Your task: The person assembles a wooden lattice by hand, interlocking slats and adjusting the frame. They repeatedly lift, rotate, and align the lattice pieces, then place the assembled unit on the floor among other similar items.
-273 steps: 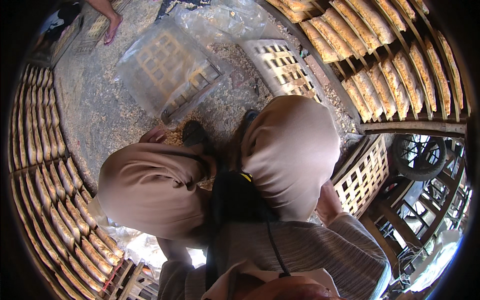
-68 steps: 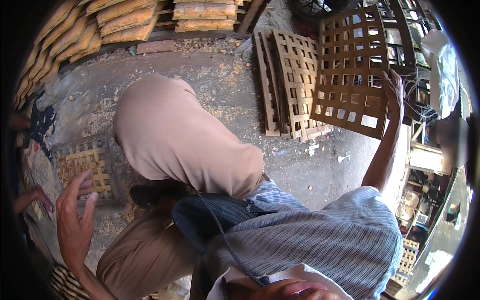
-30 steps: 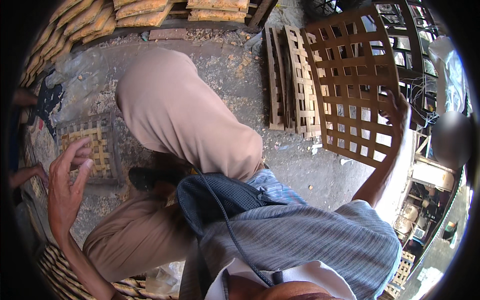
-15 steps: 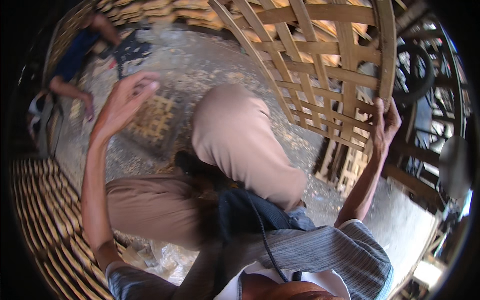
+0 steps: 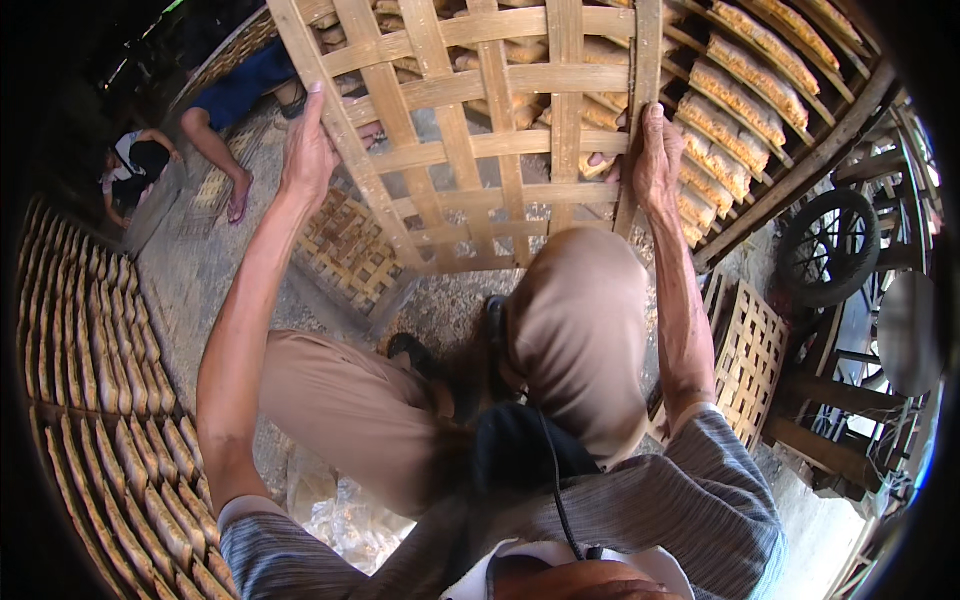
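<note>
A lattice tray of flat woven bamboo strips (image 5: 565, 80) stands tilted up in front of me, with its top cut off by the picture's edge. My left hand (image 5: 312, 155) is closed on its left side bar, the thumb lying along the near face. Around the right side bar is my right hand (image 5: 655, 165), also closed. Fingertips of both hands show through the gaps in the weave. Just behind my left wrist, a smaller woven bamboo tray (image 5: 355, 250) lies low over the floor.
Racks of layered bamboo trays holding pale food pieces line the left (image 5: 110, 350) and the far right (image 5: 735, 120). Another woven panel (image 5: 750, 340) leans at the right near a spoked wheel (image 5: 828, 245). Clear plastic (image 5: 350, 525) lies beside my leg. Two people sit at the far left.
My left hand has moved right and taken hold of the lattice tray's left bar. The tray has swung left and now faces me more squarely, with my right hand still on it.
</note>
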A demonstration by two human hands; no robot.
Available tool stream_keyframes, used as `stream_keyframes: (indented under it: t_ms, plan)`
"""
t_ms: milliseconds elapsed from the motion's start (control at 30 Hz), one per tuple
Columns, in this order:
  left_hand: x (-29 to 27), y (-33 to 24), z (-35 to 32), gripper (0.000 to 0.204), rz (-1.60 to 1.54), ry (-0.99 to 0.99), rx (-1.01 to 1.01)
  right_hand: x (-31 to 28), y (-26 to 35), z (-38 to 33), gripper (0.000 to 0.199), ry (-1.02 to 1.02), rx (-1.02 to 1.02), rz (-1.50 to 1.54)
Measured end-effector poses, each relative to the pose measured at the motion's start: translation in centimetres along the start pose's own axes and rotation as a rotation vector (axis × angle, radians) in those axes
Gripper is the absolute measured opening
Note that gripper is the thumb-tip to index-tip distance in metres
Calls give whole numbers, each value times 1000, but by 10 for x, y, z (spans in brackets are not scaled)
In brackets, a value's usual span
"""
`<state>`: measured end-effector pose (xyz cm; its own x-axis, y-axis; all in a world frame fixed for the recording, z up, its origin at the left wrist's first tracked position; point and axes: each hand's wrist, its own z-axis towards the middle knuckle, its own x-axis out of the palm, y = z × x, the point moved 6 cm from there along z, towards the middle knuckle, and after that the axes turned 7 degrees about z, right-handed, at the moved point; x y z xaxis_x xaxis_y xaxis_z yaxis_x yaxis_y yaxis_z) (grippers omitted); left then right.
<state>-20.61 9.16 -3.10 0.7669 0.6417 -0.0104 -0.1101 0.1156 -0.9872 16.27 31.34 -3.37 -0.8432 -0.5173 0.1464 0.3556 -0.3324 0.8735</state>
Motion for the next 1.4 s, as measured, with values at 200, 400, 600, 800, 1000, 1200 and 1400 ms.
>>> stream_keyframes:
  t_ms: [200,400,600,800,1000,1200,1400]
  plan:
    - [0,-72,-21,64,7,-330,216,10,48,51,49,116,-90,-417]
    - [-13,-83,-29,57,8,-434,240,25,85,86,56,423,37,-373]
    - [-7,-93,-41,54,71,-436,287,36,102,105,49,458,-67,-367]
    - [-11,-84,-31,54,123,-469,268,34,66,81,40,600,141,-312]
    - [0,-72,-21,54,133,-466,246,10,1,46,41,802,467,-355]
    - [13,-83,-25,58,39,-429,240,-1,23,59,50,414,238,-76]
    - [35,-101,-60,54,155,-477,210,10,81,54,56,182,-888,-897]
